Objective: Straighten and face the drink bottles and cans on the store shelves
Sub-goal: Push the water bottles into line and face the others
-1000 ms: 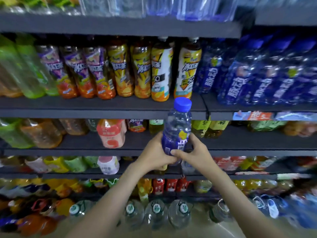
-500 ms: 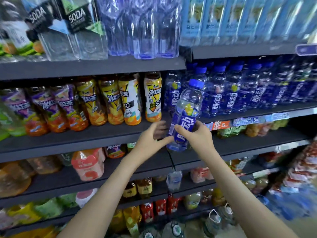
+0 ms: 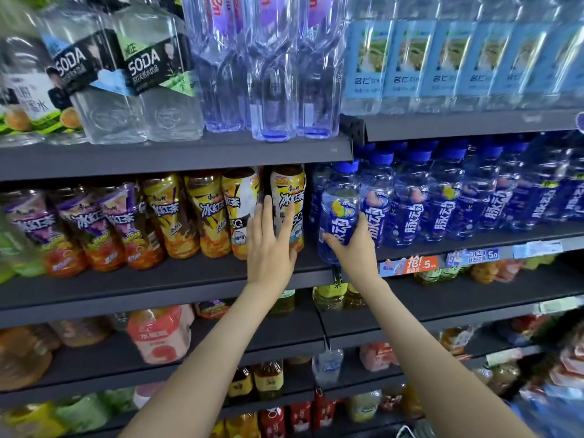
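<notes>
My right hand [image 3: 354,248] grips a blue-capped, blue-labelled drink bottle [image 3: 339,210] from below and holds it upright at the left end of a row of like blue bottles [image 3: 442,200] on the middle shelf. Its label faces me. My left hand [image 3: 271,245] is flat, fingers spread, against the front of a yellow iced tea bottle [image 3: 289,197] just left of the blue one. More yellow and purple tea bottles [image 3: 170,216] stand in a row further left.
The dark shelf edge [image 3: 177,282] runs under my hands, with price tags [image 3: 442,260] to the right. Clear soda and water bottles [image 3: 151,74] stand on the shelf above. Lower shelves hold assorted tea and juice bottles [image 3: 161,333].
My right hand has carried the blue bottle up and onto the middle shelf at the row's left end. My left hand let go of it and moved onto the yellow tea bottle.
</notes>
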The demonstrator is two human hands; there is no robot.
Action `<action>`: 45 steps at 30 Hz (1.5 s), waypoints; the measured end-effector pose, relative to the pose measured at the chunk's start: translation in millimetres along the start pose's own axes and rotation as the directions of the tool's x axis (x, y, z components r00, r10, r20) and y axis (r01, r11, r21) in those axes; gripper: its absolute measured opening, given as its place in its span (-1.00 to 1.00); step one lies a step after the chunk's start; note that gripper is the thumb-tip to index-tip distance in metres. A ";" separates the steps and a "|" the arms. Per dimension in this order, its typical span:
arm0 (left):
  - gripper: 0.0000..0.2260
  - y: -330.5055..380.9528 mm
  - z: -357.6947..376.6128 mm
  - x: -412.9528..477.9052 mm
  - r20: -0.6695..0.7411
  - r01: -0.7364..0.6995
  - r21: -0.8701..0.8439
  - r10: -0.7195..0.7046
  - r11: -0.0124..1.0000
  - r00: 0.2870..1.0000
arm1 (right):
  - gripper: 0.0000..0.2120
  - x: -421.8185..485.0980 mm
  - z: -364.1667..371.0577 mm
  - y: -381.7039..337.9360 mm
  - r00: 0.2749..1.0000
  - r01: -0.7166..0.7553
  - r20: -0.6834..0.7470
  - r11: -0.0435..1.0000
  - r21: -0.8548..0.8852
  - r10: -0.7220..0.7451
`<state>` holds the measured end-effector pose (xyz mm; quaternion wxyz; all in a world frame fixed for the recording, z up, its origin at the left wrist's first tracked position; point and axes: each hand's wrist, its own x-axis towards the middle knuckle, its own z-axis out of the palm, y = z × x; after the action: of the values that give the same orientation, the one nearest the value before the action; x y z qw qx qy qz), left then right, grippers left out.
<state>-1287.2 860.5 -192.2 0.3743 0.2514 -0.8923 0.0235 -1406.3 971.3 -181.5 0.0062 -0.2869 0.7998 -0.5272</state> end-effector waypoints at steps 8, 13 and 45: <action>-0.24 14.2 26.2 0.0 0.136 0.062 -0.091 -0.049 0.994 0.989 | -0.26 4.2 26.8 -3.7 0.983 0.073 -0.151 0.978 -0.197 -0.104; -0.30 16.5 25.5 -16.7 0.152 0.113 -0.139 -0.091 0.984 0.984 | -0.26 -0.8 30.0 2.3 0.972 0.094 -0.199 0.981 -0.170 -0.128; -0.69 -189.9 -157.3 -308.9 0.259 0.703 0.020 -0.683 0.711 0.683 | -0.73 -304.7 255.5 -77.0 0.581 0.378 0.716 0.907 0.183 -0.387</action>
<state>-912.2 864.2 -316.8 0.2508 0.5555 -0.7702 -0.1878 -1037.1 877.1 -318.9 0.2167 -0.6400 0.6443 -0.3582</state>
